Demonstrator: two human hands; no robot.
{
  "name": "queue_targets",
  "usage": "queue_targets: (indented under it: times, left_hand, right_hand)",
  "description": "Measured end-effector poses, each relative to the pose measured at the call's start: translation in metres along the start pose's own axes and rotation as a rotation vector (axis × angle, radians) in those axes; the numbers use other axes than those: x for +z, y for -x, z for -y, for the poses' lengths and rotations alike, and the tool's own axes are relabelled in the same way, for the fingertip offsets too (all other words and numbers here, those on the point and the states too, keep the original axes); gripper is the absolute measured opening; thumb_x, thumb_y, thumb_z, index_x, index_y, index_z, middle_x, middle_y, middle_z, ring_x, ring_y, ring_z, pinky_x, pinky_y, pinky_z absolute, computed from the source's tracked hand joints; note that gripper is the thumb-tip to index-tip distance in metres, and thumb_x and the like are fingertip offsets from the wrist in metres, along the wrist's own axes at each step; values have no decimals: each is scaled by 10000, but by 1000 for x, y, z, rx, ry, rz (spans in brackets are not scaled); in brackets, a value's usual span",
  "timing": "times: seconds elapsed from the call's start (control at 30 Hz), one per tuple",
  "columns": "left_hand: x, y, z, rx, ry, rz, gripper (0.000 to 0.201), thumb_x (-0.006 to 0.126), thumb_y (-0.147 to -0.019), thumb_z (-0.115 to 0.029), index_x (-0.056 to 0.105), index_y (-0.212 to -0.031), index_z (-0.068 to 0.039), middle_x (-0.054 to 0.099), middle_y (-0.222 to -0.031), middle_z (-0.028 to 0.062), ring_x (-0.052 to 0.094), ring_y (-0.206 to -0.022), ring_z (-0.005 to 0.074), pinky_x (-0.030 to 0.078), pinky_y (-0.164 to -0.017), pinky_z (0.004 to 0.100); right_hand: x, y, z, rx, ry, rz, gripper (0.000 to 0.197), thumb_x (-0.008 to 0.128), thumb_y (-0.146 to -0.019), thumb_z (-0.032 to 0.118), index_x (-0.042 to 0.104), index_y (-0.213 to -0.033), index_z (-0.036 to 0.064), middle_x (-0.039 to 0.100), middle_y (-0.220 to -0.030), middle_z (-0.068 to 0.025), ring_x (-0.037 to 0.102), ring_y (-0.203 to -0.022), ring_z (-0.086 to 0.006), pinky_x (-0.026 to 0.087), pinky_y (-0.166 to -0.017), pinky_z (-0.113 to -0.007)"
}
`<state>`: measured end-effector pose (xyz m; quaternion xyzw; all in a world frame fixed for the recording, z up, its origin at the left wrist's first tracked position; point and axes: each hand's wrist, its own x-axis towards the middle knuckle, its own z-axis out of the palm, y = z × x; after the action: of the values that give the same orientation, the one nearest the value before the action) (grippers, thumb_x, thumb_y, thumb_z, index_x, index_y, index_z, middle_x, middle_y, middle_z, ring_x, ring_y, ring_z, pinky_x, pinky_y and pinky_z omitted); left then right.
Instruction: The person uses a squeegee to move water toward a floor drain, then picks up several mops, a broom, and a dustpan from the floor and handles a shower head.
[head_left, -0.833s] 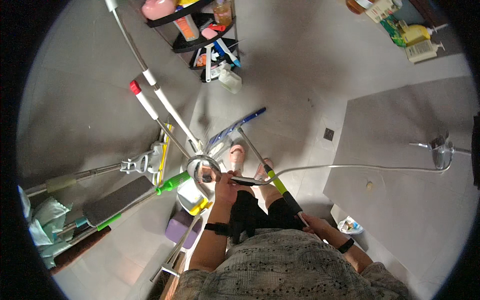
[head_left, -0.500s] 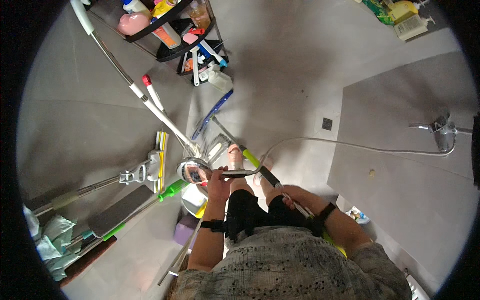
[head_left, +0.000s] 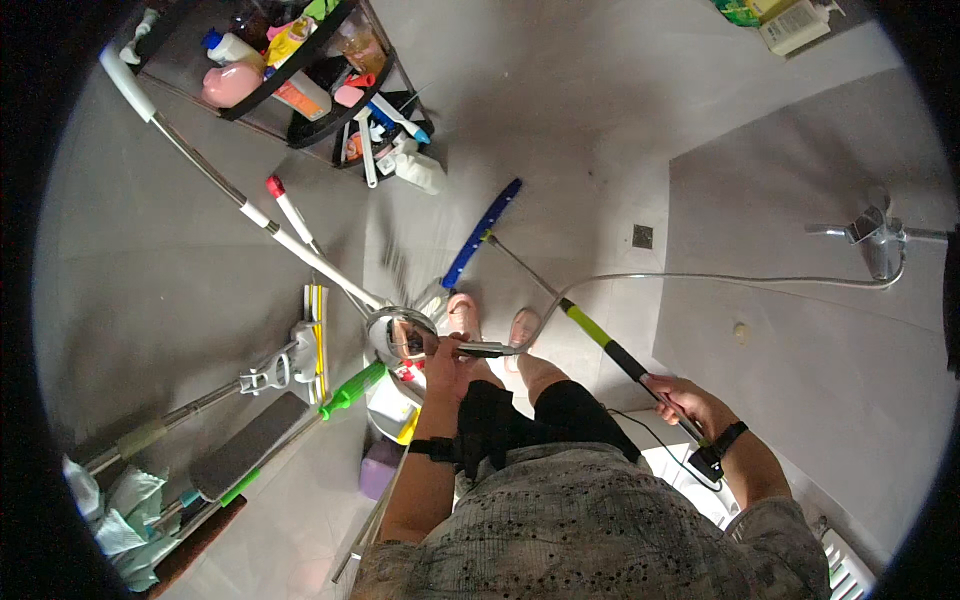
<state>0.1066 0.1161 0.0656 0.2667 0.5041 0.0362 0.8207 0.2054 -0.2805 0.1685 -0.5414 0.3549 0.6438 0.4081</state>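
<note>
In my left hand is a chrome shower head, gripped by its handle in front of my body. Its metal hose arcs rightward to the wall tap. My right hand is wrapped round the black and lime-green pole of a floor squeegee. The squeegee's blue blade rests on the floor ahead of my feet, slanting from near left to far right. Pink shoes show just below the blade. Streaks of spray appear left of the blade.
A black corner shelf crowded with bottles and brushes stands far left. Mops and a yellow-edged squeegee lean along the left wall. A green-handled brush and a purple container are close by. A floor drain lies toward the right wall.
My right hand has moved right and slightly down with the pole. The blue blade has swung right, away from the left wall. My left hand still holds the shower head, slightly farther right.
</note>
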Motion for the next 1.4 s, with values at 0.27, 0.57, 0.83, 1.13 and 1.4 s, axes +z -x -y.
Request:
queue_targets:
  times: [0.27, 0.57, 0.83, 1.13, 1.4]
  left_hand:
    - [17, -3, 1, -38, -145, 41, 156, 518, -752, -27, 451, -876, -92, 556, -884, 71, 532, -856, 213, 442, -698, 395]
    - [30, -3, -2, 128, -319, 101, 179, 552, -790, -28, 433, -897, -107, 547, -858, 58, 549, -917, 237, 446, -737, 422]
    - [68, -2, -14, 162, -507, 184, 87, 552, -780, 5, 497, -809, -56, 590, -880, 74, 543, -803, 153, 445, -735, 296]
    - [119, -16, -22, 347, -1044, 507, 150, 562, -704, 24, 509, -823, -49, 473, -701, -5, 434, -647, 99, 395, -619, 262]
    - [172, -46, -18, 169, -1267, 680, 150, 583, -684, 16, 528, -807, -51, 499, -739, 4, 472, -705, 124, 410, -668, 275]
  right_hand:
    - [-33, 36, -20, -80, 442, -398, 331, 411, -919, 326, 426, -1189, 135, 479, -577, -43, 460, -417, -128, 395, -352, -270]
    - [29, 29, -6, -238, 778, -392, 551, 443, -881, 303, 256, -1339, 61, 586, -884, -270, 623, -685, -330, 508, -655, -425]
    - [45, -65, 45, -465, 250, -153, 551, 530, -840, 247, 315, -1338, 149, 480, -557, -67, 461, -401, -157, 411, -374, -305]
    - [8, -41, -24, -358, -56, -129, 555, 533, -858, 223, 297, -1356, 158, 445, -510, -33, 422, -362, -120, 359, -324, -275]
    - [-1, -9, -72, -239, -256, -275, 497, 482, -891, 219, 297, -1352, 210, 379, -510, -13, 393, -361, -126, 307, -314, -275]
